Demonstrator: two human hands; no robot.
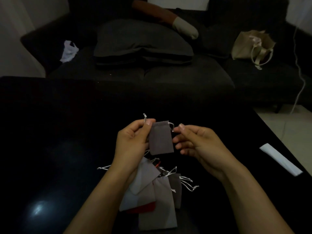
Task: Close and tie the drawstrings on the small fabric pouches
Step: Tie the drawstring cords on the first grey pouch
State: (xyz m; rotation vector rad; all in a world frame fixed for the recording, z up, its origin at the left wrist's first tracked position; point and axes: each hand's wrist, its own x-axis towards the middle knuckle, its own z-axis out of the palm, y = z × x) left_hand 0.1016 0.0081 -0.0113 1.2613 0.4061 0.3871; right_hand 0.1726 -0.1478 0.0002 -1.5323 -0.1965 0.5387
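Note:
A small dark grey fabric pouch hangs upright between my two hands, above the black table. My left hand pinches the pouch's left white drawstring between thumb and forefinger, the string's end poking up. My right hand has thumb and forefinger at the right drawstring, pinching its loop beside the pouch's top corner. The pouch's mouth looks flat, not gathered. Below my wrists lies a pile of several more pouches, grey ones with white strings and a red one partly covered.
A white paper strip lies on the table at the right edge. Beyond the table stands a dark sofa with a grey cushion, a beige tote bag and a white cloth. A white cable hangs at right.

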